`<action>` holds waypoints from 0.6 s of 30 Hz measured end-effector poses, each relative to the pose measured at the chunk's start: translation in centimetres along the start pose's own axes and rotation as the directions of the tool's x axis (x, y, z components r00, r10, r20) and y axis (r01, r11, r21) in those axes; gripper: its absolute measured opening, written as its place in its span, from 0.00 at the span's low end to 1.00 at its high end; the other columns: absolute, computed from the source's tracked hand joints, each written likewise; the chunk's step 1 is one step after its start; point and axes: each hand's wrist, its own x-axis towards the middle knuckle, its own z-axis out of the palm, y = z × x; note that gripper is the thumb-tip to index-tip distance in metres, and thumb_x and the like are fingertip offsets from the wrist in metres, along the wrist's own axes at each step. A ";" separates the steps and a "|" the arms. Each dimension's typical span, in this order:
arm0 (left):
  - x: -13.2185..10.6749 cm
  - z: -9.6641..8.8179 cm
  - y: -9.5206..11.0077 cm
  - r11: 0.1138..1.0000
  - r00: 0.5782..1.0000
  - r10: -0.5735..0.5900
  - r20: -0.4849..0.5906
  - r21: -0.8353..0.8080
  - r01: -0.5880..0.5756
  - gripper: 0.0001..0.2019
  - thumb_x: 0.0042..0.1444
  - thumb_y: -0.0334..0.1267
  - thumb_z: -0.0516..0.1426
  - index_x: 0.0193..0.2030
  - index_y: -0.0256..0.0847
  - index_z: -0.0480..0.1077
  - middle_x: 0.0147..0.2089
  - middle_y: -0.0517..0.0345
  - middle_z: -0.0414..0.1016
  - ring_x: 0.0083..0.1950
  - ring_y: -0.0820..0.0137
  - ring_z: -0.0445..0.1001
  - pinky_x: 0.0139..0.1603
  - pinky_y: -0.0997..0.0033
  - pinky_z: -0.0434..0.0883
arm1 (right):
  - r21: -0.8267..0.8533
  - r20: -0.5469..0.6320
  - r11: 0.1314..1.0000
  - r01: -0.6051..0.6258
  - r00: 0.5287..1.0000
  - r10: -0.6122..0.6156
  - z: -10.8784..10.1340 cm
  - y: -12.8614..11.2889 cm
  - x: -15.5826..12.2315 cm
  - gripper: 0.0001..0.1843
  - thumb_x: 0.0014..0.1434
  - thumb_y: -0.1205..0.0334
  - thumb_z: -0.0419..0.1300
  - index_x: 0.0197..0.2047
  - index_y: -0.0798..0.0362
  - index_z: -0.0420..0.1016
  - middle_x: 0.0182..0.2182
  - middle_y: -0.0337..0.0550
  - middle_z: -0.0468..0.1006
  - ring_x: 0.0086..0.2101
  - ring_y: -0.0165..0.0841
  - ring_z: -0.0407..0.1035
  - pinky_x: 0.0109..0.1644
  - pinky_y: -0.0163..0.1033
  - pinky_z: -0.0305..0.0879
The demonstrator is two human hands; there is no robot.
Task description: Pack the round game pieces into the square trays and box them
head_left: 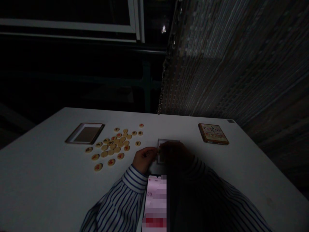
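A shallow tray with a pale rim lies on the table between my hands. My left hand is closed, thumb and fingers drawn together at the tray's left edge; whatever they pinch is too small and dark to make out. Over the tray's right part reaches my right hand, in deep shadow, its fingers hidden. To the left, several round wooden Chinese chess pieces are spread loosely, some with red or black characters up, others showing blank faces.
An open box part rests at the table's left rear. A printed box lid lies at the right rear. A lit phone is close to my body. Beyond the white table hangs a strand curtain.
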 end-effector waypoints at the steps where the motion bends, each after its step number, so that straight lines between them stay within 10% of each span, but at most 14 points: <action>1: 0.0 0.0 0.1 1.000 1.000 -0.006 -0.001 -0.003 0.006 0.12 0.39 0.41 0.59 0.29 0.35 0.73 0.24 0.55 0.74 0.23 0.73 0.69 0.24 0.76 0.65 | -0.027 -0.005 0.999 0.017 1.000 -0.017 0.1 0.1 0.0 0.09 0.51 0.61 0.54 0.34 0.51 0.74 0.28 0.41 0.77 0.28 0.31 0.70 0.31 0.35 0.65; 18: -0.1 0.1 0.3 0.997 0.997 -0.074 -0.039 -0.027 0.073 0.10 0.38 0.38 0.58 0.27 0.34 0.71 0.17 0.62 0.68 0.16 0.80 0.61 0.17 0.80 0.60 | -0.428 0.118 0.778 0.460 0.882 -0.456 0.1 0.5 0.3 0.11 0.55 0.61 0.51 0.37 0.55 0.71 0.33 0.47 0.76 0.34 0.33 0.68 0.39 0.39 0.62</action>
